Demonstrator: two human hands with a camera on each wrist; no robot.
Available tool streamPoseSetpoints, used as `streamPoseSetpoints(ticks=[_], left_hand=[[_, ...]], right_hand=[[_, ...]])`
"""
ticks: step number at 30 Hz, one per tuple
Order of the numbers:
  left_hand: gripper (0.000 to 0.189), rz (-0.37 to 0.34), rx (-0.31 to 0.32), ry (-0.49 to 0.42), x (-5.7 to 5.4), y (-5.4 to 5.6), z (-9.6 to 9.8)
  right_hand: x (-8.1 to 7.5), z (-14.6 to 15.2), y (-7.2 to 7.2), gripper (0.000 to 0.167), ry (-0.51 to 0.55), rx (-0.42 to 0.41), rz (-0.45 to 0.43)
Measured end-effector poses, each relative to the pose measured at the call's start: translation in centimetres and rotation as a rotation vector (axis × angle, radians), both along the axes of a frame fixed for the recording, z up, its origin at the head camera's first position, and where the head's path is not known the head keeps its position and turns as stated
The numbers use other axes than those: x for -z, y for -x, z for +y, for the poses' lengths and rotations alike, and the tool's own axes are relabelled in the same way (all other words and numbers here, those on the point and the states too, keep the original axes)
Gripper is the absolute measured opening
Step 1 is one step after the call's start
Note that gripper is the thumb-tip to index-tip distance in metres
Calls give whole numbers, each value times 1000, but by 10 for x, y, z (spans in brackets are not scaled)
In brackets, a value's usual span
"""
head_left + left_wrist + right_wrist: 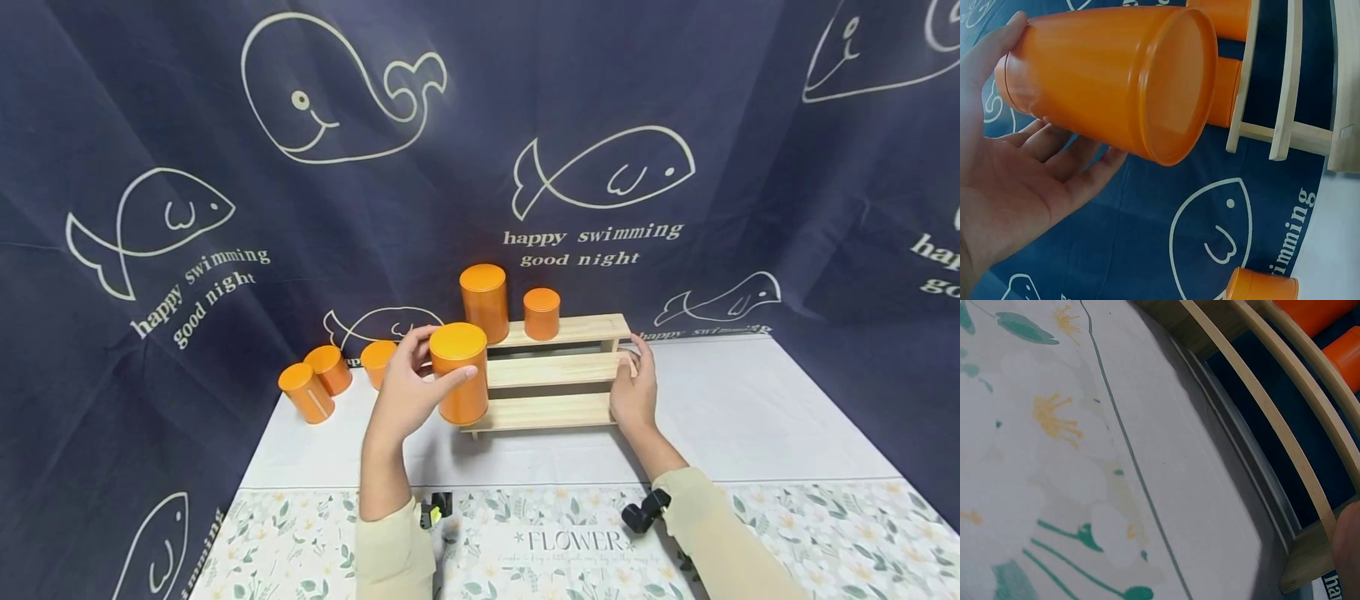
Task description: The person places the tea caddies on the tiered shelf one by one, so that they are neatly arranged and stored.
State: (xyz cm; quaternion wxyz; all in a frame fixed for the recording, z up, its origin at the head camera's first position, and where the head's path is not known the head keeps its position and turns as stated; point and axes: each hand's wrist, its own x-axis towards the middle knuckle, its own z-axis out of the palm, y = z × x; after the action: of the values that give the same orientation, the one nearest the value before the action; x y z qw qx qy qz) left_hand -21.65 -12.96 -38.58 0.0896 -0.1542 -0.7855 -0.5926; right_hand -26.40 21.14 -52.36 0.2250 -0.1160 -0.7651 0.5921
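Observation:
My left hand point(405, 392) grips a tall orange canister point(462, 383) from its left side, thumb across the front. In the left wrist view the canister point(1104, 75) is tilted on its side, with its flat end facing right. It hangs before the left end of a three-step wooden display shelf point(555, 371). My right hand point(634, 396) holds the right end of that shelf, its thumb in front and fingers round the side. Only a little of the right hand point(1347, 550) shows in the right wrist view. On the top step stand a tall canister point(484, 304) and a short canister point(542, 315).
Left of the shelf, several more orange canisters stand on the white table: a slim one point(307, 393), a short one point(328, 370) and another point(377, 360) partly behind my left hand. A floral mat point(555, 500) covers the front. Dark blue printed cloth point(480, 192) hangs behind.

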Motion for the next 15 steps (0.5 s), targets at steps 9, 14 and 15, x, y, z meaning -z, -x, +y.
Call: streamPoseSetpoints(ticks=[9,14,15], left_hand=[[70,11,94,52,4,4,8],[71,5,178,36,6,7,13],[71,0,201,34,7,7,13]], right_hand=[[0,0,0,54,-18,-11,-10],[1,-1,0,53,-3,-6,3],[1,-1,0,53,-1,-4,3]])
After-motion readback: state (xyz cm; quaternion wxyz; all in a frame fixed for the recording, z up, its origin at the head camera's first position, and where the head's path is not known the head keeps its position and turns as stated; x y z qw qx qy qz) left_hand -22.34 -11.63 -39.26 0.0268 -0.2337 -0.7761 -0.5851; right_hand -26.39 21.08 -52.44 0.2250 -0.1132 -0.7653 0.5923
